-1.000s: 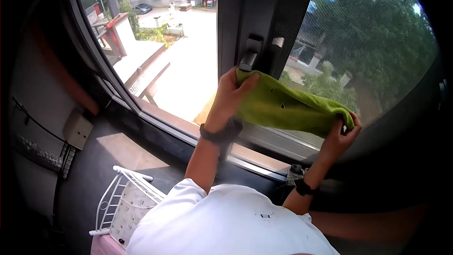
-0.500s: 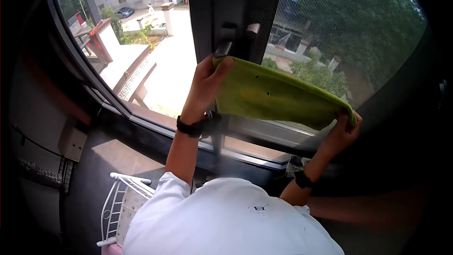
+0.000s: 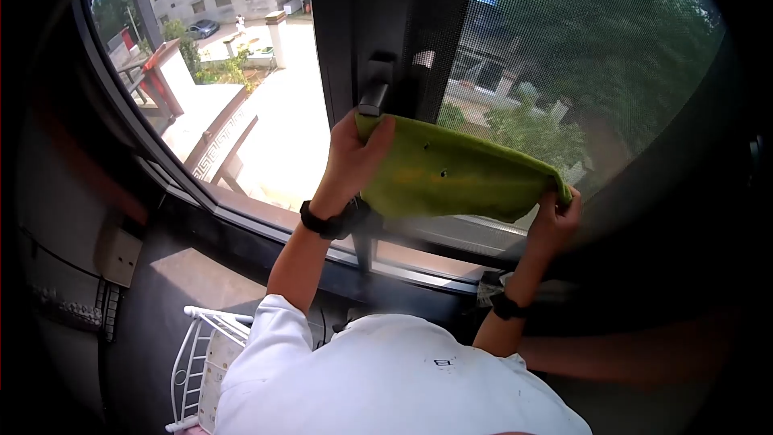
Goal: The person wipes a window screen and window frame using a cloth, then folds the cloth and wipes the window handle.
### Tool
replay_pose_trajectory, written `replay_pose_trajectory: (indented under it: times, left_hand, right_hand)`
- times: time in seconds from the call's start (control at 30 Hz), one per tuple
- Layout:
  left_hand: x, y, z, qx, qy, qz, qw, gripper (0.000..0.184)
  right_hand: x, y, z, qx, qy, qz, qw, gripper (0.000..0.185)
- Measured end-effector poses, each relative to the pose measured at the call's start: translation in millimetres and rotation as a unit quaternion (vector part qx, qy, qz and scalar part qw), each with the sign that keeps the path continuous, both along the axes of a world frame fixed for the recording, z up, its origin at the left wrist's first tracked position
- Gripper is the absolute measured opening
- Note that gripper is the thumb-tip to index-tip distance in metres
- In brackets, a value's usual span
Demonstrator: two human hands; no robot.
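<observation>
A green cloth [image 3: 463, 169] with a couple of small holes is stretched between my two hands in front of the window. My left hand [image 3: 354, 153] pinches its upper left corner, thumb on the near face, just below the dark window handle [image 3: 373, 99]. At the cloth's right end, my right hand [image 3: 555, 217] grips the other corner with closed fingers. Between the hands the cloth hangs as a slightly slack band, its top edge sloping down to the right. Behind it is the mesh window screen [image 3: 580, 56].
The dark window frame [image 3: 342, 24] runs upward behind my left hand, with an open view of a yard to its left. A grey sill or floor surface [image 3: 193, 282] lies below. A white metal rack [image 3: 189, 362] stands at the lower left, near a wall box [image 3: 121, 258].
My right hand has come inward to the left, so the cloth spans a shorter width and sags a little more. Both hands sit slightly further left in view.
</observation>
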State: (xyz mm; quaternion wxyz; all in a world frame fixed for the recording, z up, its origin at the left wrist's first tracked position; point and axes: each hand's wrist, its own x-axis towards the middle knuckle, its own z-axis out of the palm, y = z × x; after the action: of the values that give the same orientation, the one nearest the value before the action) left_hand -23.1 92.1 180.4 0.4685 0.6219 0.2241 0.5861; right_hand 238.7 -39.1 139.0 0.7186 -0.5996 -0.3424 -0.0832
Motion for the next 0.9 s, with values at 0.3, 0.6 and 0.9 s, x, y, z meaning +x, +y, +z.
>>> replay_pose_trajectory:
  times: [0.3,0.6,0.9]
  left_hand:
    - [5.1,1.6,4.0,-0.051,-0.018,-0.014,0.998,0.019]
    - [7.0,-8.6,5.3,-0.052,-0.049,-0.026,0.997,0.022]
    - [15.0,-11.7,-17.9,-0.068,-0.033,0.013,0.997,0.023]
  right_hand:
    - [-6.5,-0.4,5.0,-0.005,-0.044,-0.033,0.998,0.016]
    - [-11.6,8.3,28.9,-0.034,-0.054,-0.074,0.995,0.021]
    - [-20.0,8.2,11.8,-0.062,-0.07,-0.081,0.992,0.021]
